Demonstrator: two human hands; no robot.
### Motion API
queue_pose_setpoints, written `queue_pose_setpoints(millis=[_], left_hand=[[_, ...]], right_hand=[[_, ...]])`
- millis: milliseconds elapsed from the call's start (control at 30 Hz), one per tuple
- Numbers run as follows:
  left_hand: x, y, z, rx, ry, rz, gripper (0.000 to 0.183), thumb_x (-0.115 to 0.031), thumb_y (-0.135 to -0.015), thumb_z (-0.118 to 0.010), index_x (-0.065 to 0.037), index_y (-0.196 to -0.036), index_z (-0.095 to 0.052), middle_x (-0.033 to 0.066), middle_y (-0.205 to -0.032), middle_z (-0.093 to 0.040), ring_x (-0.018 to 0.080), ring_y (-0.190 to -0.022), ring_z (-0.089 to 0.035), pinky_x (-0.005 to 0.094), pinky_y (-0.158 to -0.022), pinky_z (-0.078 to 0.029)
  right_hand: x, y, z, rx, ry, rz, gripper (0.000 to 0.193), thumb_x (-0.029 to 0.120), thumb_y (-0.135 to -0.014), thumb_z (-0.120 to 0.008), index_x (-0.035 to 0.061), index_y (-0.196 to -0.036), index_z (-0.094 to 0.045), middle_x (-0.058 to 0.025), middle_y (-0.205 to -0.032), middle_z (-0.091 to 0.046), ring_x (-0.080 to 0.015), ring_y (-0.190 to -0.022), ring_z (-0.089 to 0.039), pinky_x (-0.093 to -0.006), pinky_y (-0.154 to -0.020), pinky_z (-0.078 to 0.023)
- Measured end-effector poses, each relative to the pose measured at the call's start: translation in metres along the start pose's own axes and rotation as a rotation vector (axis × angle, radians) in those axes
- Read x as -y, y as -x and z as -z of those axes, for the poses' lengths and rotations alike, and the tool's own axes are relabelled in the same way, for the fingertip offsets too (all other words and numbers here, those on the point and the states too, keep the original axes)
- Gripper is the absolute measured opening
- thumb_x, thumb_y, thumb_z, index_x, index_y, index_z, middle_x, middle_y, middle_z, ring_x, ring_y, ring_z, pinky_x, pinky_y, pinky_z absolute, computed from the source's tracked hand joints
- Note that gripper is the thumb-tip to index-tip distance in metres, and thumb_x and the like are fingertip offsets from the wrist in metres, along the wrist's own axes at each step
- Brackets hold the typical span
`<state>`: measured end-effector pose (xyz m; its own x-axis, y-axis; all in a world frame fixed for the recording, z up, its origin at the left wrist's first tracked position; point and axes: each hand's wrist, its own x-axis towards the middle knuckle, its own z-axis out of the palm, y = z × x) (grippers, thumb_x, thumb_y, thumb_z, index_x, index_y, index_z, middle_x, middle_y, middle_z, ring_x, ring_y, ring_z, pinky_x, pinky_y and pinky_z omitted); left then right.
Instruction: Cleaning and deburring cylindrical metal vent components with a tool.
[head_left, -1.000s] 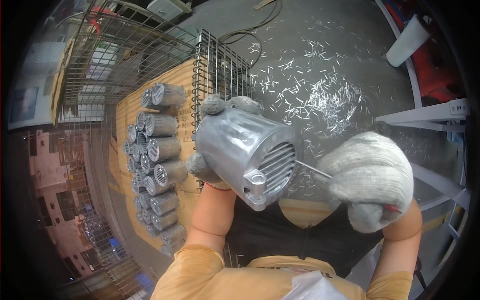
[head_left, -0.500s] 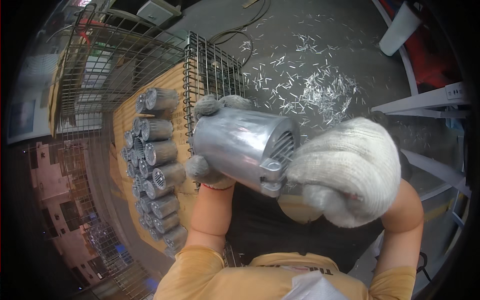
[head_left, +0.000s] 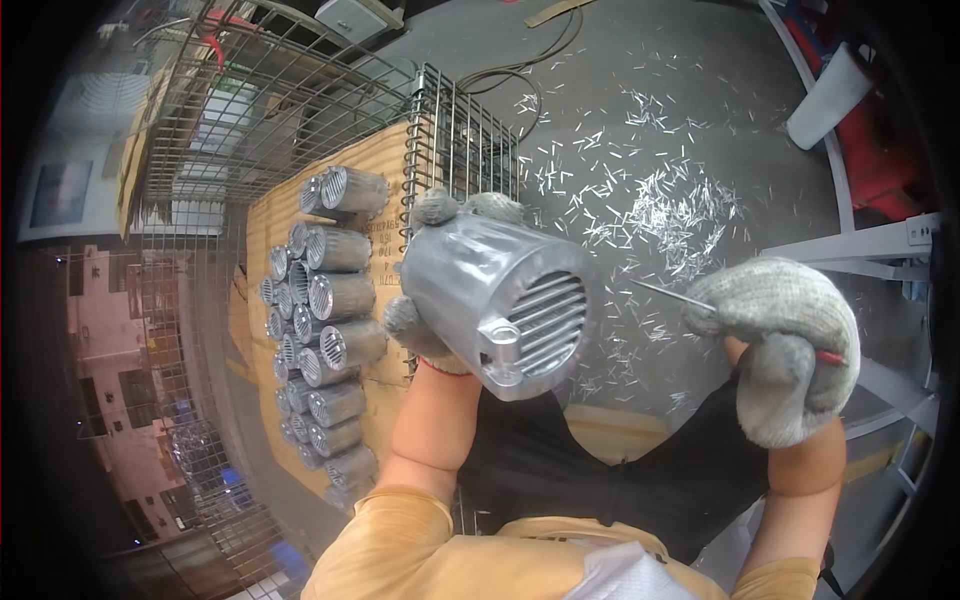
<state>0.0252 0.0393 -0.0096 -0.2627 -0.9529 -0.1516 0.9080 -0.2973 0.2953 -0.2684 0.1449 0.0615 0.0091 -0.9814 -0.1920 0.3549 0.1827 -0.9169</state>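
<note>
My left hand (head_left: pixel 408 326), in a grey-white knit glove, is closed around a silver cylindrical metal housing (head_left: pixel 465 265). The housing lies tilted, with its slotted end face toward the right and two small lugs low on that end. My right hand (head_left: pixel 800 350), gloved as well, is closed on a thin metal pick (head_left: pixel 668 292). The pick's pointed shaft juts left toward the slotted face, apart from it, and a bit of red shows at the glove's other side. Most of the pick's handle is hidden in the fist.
Several similar housings (head_left: pixel 340 250) lie in stacked rows on brown cardboard (head_left: pixel 388 290) at the left, inside a wire mesh cage (head_left: pixel 465 150). Thin shiny metal slivers (head_left: pixel 685 215) litter the grey floor ahead. A white frame (head_left: pixel 850 245) and a white roll (head_left: pixel 830 95) stand at the right.
My right hand has drawn back to the right, taking the pick out of the slotted face. My left hand has turned the housing so this face shows more fully.
</note>
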Motion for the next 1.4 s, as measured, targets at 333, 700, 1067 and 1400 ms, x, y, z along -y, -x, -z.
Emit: queue_pose_setpoints(millis=[333,700,1067,1400], left_hand=[[-0.001,-0.016,-0.014,0.367,-0.263,0.010,0.097,-0.056,-0.067,-0.095,-0.022,-0.144,-0.046,0.0168,-0.144,-0.049,0.0347,-0.136,-0.052,0.0518,-0.115,-0.049],[-0.005,-0.011,0.002,0.310,-0.362,-0.006,0.099,-0.059,-0.067,-0.094,-0.020,-0.144,-0.045,0.0171,-0.145,-0.049,0.0362,-0.137,-0.051,0.0564,-0.116,-0.047],[-0.001,-0.022,-0.012,0.388,-0.263,-0.026,0.094,-0.055,-0.066,-0.094,-0.023,-0.140,-0.047,0.0169,-0.144,-0.050,0.0378,-0.137,-0.050,0.0574,-0.117,-0.045],[-0.003,-0.023,-0.007,0.416,-0.341,-0.029,0.089,-0.051,-0.066,-0.094,-0.025,-0.138,-0.048,0.0140,-0.142,-0.051,0.0366,-0.137,-0.050,0.0571,-0.118,-0.045]], right_hand=[[0.019,-0.045,-0.022,0.369,0.591,0.749,0.035,0.017,-0.082,-0.072,0.0049,-0.115,-0.077,-0.0131,-0.107,-0.077,-0.0349,-0.097,-0.075,-0.0423,-0.085,-0.058],[0.007,-0.064,-0.041,0.292,0.873,0.772,0.032,0.012,-0.081,-0.084,0.0048,-0.111,-0.075,-0.0085,-0.081,-0.070,-0.0261,-0.065,-0.069,-0.0351,-0.059,-0.055],[0.017,-0.058,-0.027,0.291,0.696,0.827,0.031,0.002,-0.080,-0.071,0.0007,-0.111,-0.074,-0.0142,-0.093,-0.076,-0.0290,-0.076,-0.073,-0.0364,-0.070,-0.059],[0.012,-0.067,-0.035,0.204,0.790,0.994,0.033,0.014,-0.078,-0.087,0.0022,-0.107,-0.075,-0.0109,-0.078,-0.072,-0.0230,-0.059,-0.068,-0.0330,-0.053,-0.054]])
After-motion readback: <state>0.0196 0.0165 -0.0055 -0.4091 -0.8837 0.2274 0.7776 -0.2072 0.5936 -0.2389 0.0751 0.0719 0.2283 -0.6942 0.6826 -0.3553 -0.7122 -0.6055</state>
